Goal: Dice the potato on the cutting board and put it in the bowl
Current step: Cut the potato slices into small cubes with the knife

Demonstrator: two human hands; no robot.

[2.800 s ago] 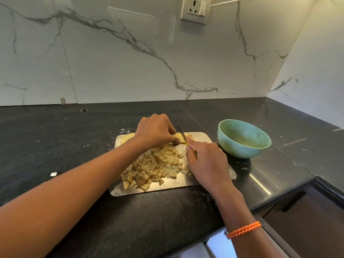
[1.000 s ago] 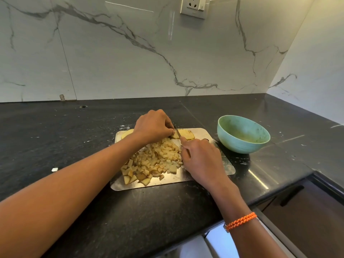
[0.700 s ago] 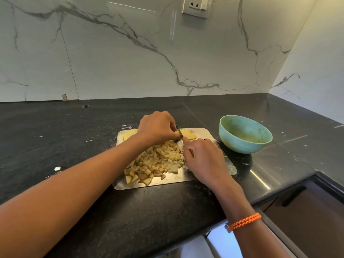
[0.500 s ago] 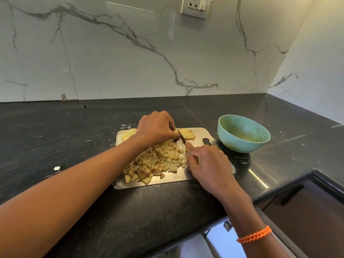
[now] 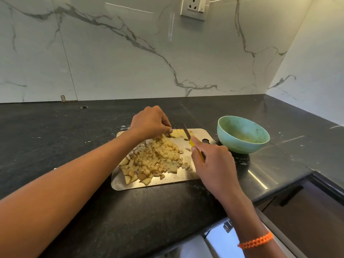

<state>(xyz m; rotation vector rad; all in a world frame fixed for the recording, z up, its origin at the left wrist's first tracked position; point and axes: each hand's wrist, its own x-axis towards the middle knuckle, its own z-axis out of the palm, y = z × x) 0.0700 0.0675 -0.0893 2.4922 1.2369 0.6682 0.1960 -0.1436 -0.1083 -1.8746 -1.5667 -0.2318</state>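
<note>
A steel cutting board (image 5: pixel 167 180) lies on the black counter with a heap of diced potato (image 5: pixel 154 159) on it. At the board's far edge lies a potato slice (image 5: pixel 178 133). My left hand (image 5: pixel 150 122) has curled fingers and holds the slice by its left end. My right hand (image 5: pixel 214 161) grips a yellow-handled knife (image 5: pixel 188 135), whose blade crosses the slice's right part. The green bowl (image 5: pixel 242 135) stands just right of the board; I see no potato in it.
The black counter (image 5: pixel 55 138) runs to a marble wall at the back and on the right. Its front edge drops off near my right wrist, above dark cabinet fronts (image 5: pixel 307 211). A wall socket (image 5: pixel 194 6) sits high on the wall.
My right hand has drawn back toward me and to the right, and the knife blade now shows over the slice. My left hand has stayed on the slice.
</note>
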